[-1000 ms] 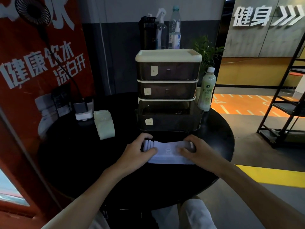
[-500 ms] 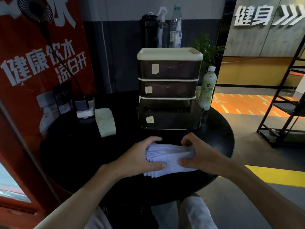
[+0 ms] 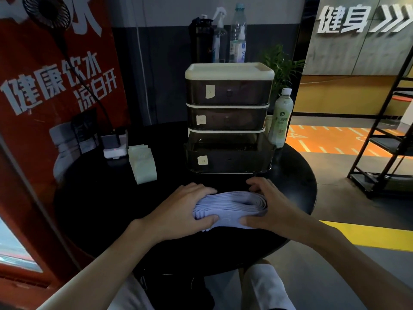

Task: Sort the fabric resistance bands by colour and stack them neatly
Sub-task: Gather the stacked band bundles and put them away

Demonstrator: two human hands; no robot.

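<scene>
A stack of lavender fabric bands (image 3: 232,205) lies on the round black table (image 3: 107,211) just in front of me. My left hand (image 3: 183,211) grips the stack's left end, thumb on the near side, fingers curled over the far side. My right hand (image 3: 266,204) holds the right end the same way. The stack is tilted, its folded edges showing on top. A second stack of pale green bands (image 3: 143,163) rests at the table's left, apart from both hands.
A three-drawer organiser (image 3: 228,117) stands right behind the lavender stack, its bottom drawer pulled open. A pale drink bottle (image 3: 280,118) is at its right, a white charger block (image 3: 114,145) at its left. Bottles stand on top. A black shelf rack (image 3: 384,139) is off to the right.
The lavender stack lay flat between my hands; both hands have gathered and tipped it up on edge, squeezing it together and drawing it slightly nearer.
</scene>
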